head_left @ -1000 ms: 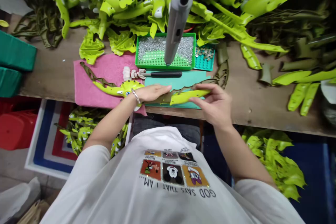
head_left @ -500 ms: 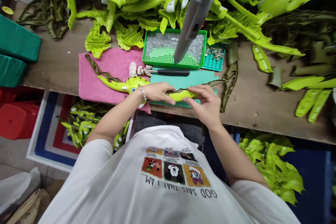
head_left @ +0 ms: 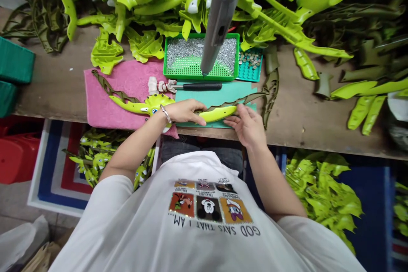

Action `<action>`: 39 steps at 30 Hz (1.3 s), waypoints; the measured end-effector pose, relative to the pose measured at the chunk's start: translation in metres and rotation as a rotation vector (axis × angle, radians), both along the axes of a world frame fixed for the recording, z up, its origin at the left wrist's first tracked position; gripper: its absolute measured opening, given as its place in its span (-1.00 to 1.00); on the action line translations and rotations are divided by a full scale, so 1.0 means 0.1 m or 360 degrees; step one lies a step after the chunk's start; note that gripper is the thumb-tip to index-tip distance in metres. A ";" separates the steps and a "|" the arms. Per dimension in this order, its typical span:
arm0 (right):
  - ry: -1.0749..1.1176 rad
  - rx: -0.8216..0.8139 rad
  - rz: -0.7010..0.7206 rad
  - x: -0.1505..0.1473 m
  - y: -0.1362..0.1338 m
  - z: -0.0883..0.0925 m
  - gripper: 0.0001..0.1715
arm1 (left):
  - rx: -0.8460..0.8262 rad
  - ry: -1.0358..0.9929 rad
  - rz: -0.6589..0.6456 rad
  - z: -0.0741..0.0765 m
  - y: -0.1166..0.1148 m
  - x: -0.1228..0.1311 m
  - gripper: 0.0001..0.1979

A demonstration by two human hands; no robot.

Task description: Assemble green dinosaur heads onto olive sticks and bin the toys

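"Checking the hold first: what's in play?"

"The left hand [head_left: 186,111] is curved over one end of a long, tapered lime-green cut-out [head_left: 216,114], and the right hand [head_left: 247,126] pinches its far end with the fingertips. It's firmly grasped between them, over a flat teal sheet [head_left: 216,92] near the front edge of the tabletop [head_left: 296,125]."

"How much room is there?"

"Not much ahead. An olive serrated strip [head_left: 237,101] lies just beyond the cut-out, then a black-handled tool [head_left: 200,86] and a green tray [head_left: 191,78] packed with silver studs. A grey cylindrical tool [head_left: 219,19] hangs down over that tray."

"And to the sides?"

"Left of the left hand there's a pink terry towel [head_left: 127,72] under a glossy lime dinosaur-head piece [head_left: 157,104], almost at the wrist. Right of the right hand, the rough wood stays bare for a stretch — then come heaped leaf-shaped cut-outs [head_left: 360,112]."
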State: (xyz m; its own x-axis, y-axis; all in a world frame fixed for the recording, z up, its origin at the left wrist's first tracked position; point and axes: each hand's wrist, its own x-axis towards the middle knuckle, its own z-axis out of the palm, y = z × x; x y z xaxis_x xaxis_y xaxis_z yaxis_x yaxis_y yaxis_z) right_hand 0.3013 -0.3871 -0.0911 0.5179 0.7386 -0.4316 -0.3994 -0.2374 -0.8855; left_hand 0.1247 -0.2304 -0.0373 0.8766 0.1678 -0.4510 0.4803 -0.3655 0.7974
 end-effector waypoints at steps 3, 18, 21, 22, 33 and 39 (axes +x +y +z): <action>-0.0243 -0.0010 -0.0054 -0.01 0.01 0.02 -0.35 | -0.0002 0.0015 0.0010 -0.01 0.00 0.01 -0.42; -0.2423 0.0648 0.1063 0.06 0.10 0.20 -0.69 | -0.0157 -0.0102 0.0139 0.01 0.02 0.02 -0.33; -0.2422 0.0682 0.1079 0.06 0.07 0.20 -0.69 | -0.0151 -0.0088 0.0172 0.04 0.01 0.03 -0.32; -0.2422 0.0668 0.1089 0.06 0.06 0.20 -0.69 | -0.0160 -0.0090 0.0161 0.04 0.02 0.03 -0.33; -0.2290 0.1011 0.0985 0.05 0.11 0.14 -0.64 | -0.0244 -0.0098 -0.0007 -0.05 0.06 0.02 -0.50; -0.2244 0.0911 0.0957 0.01 0.07 0.14 -0.65 | -0.0241 -0.0080 -0.0002 -0.05 0.05 0.01 -0.53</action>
